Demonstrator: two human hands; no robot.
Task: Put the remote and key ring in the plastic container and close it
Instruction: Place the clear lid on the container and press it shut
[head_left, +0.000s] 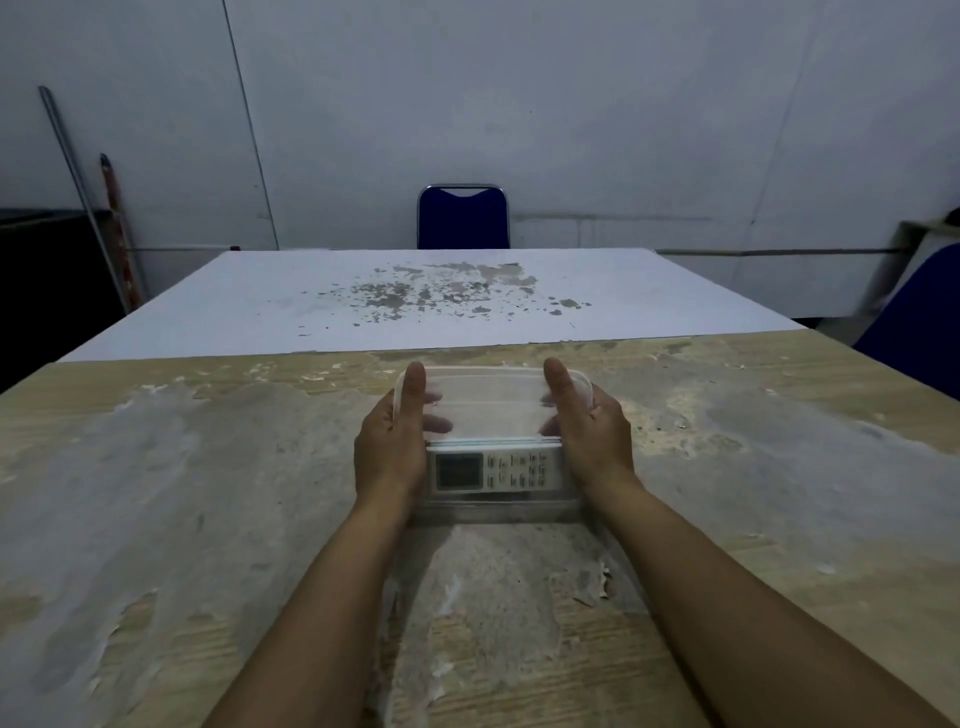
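A clear plastic container (496, 512) stands on the worn wooden table, straight ahead of me. A white remote (496, 470) with a grey screen lies lengthwise inside it. Both hands hold a clear plastic lid (491, 402) tilted over the container's far side, its near edge resting above the remote. My left hand (392, 441) grips the lid's left end, thumb on top. My right hand (589, 434) grips the right end the same way. I cannot see the key ring; the lid and hands hide the container's far half.
A white table (363, 296) with a stained patch abuts the far edge of the wooden table (208, 519). A blue chair (462, 218) stands behind it, another blue chair (919, 332) at right. Poles (83, 197) lean on the wall at left.
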